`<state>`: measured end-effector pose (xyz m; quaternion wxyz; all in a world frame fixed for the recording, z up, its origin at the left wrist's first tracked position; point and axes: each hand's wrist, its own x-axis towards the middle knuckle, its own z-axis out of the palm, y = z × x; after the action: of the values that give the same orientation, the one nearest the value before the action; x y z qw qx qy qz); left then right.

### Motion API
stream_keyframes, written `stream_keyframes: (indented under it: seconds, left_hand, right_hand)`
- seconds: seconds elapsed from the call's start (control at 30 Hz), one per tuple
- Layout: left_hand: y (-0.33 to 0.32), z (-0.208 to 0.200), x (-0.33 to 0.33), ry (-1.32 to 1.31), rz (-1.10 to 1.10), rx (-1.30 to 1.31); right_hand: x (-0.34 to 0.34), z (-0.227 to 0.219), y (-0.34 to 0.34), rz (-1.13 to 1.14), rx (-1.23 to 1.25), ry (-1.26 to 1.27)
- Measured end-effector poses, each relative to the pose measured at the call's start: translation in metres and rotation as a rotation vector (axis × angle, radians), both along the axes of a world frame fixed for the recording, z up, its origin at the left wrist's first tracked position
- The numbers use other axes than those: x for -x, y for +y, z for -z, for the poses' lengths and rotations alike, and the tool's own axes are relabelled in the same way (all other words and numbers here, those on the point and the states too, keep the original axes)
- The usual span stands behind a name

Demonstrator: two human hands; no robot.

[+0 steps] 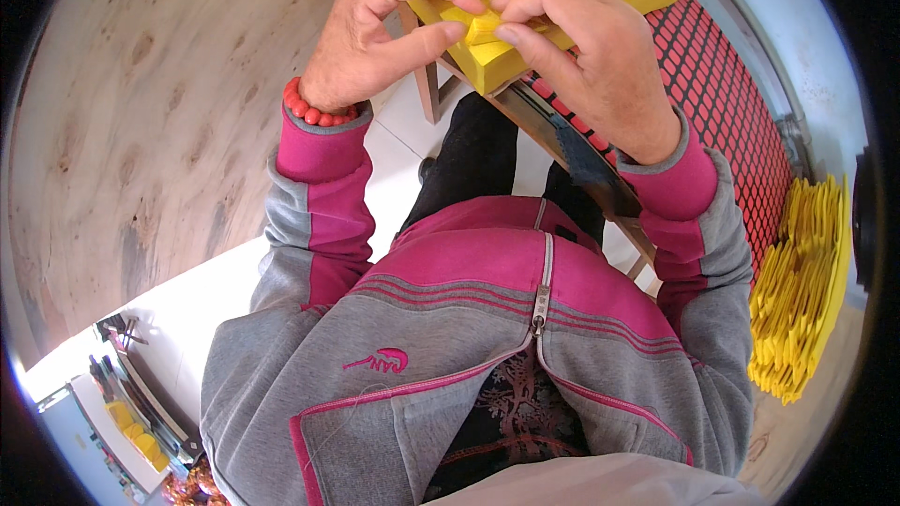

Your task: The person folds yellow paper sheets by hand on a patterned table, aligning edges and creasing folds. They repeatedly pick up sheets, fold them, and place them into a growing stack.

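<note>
Yellow sheet material (497,66), thin and creased like paper or non-woven cloth, lies at the top of the view over the table's near corner. My left hand (375,33), a red bead bracelet at its wrist, has thumb and forefinger tips on a small raised fold (482,30) of it. From the other side my right hand (595,47) pinches the same fold between thumb and forefinger. The two hands' fingertips almost meet there. My other fingers are curled and partly hidden.
The table has a red-and-black patterned cover (708,66) and a wooden frame. A stack of folded yellow sheets (797,290) stands at the right. A large pale wooden board (141,131) fills the left. My legs are below the table edge.
</note>
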<state>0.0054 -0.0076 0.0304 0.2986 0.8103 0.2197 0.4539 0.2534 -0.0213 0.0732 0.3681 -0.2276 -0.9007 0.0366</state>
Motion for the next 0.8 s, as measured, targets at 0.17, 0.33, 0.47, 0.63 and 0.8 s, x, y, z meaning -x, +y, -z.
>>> stream_keyframes:
  seconds: [0.17, 0.33, 0.47, 0.63, 0.8]
  left_hand:
    - [0.0, 0.0, 0.0, -0.009, 0.017, 0.003]
    - [-0.001, 0.002, -0.002, -0.037, -0.021, 0.014]
    - [-0.003, 0.008, -0.008, -0.05, -0.151, 0.043]
    - [-0.004, 0.013, -0.015, -0.156, -0.19, 0.083]
    - [-0.003, 0.014, -0.014, -0.152, -0.226, 0.094]
  right_hand:
    - [0.0, 0.003, 0.0, -0.01, 0.135, 0.066]
    - [0.0, 0.005, 0.0, 0.001, 0.229, 0.122]
    - [0.0, 0.008, -0.003, 0.037, 0.171, 0.123]
    - [-0.006, 0.004, 0.0, -0.063, 0.048, 0.095]
    - [-0.009, 0.001, 0.003, -0.07, -0.018, -0.043]
